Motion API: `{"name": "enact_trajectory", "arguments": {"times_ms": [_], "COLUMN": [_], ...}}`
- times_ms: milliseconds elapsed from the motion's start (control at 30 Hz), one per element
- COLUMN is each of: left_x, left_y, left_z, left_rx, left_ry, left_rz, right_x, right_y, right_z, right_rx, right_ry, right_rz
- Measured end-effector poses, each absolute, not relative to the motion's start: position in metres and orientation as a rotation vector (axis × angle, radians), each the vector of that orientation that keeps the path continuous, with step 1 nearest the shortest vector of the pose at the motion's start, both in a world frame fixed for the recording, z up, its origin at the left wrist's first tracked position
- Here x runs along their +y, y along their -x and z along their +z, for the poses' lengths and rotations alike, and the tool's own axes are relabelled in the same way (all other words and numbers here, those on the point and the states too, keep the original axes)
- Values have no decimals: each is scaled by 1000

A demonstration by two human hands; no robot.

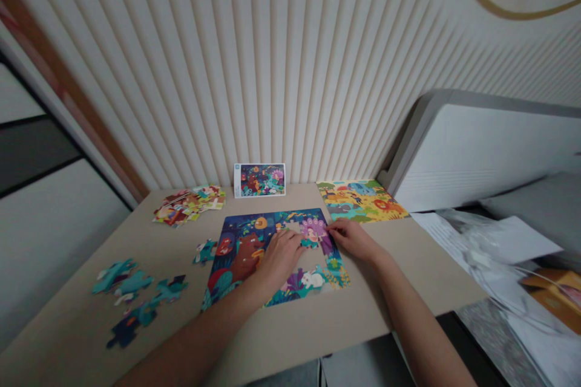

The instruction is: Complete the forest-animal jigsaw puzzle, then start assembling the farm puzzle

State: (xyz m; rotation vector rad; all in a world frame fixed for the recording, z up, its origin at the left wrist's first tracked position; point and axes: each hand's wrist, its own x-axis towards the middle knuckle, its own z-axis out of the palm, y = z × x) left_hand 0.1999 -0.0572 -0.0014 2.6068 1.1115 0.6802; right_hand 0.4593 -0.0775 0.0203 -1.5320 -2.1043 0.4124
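Observation:
A mostly assembled jigsaw puzzle (247, 248) of a night forest with a bear lies flat on the table, with a gap around its middle. My left hand (282, 252) rests across the middle of it, palm down and fingers stretched out, hiding part of the picture. Close to its fingertips is a section with a pink and teal figure (310, 237). At the puzzle's right edge, my right hand (354, 239) has its fingertips drawn together against the purple part (324, 242). Whatever may be between those fingers is too small to make out.
Loose teal and dark puzzle pieces (136, 283) lie at the left, one piece (205, 251) beside the puzzle. A pile of other pieces (188, 202) is behind. A picture card (259, 180) leans on the wall. A yellow animal puzzle (363, 201) lies back right.

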Motion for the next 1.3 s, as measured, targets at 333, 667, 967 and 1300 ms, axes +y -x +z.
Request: {"name": "enact_trajectory", "arguments": {"times_ms": [333,667,967,1300], "left_x": [-64,-63,-65,-60], "left_y": [-206,-210,-208,-203], "left_z": [3,-4,1,0], "left_rx": [1114,1096,1091,996], "left_ry": [-2665,-2780,-2790,-2844], "left_rz": [664,640,645,609], "right_x": [-77,-83,-86,-94], "right_y": [-459,-454,-452,-440], "right_z": [21,25,30,44], "right_rx": [-2101,-2186,-2365,-2500], "right_ry": [1542,1383,1336,1360], "right_rz": [430,535,493,280]}}
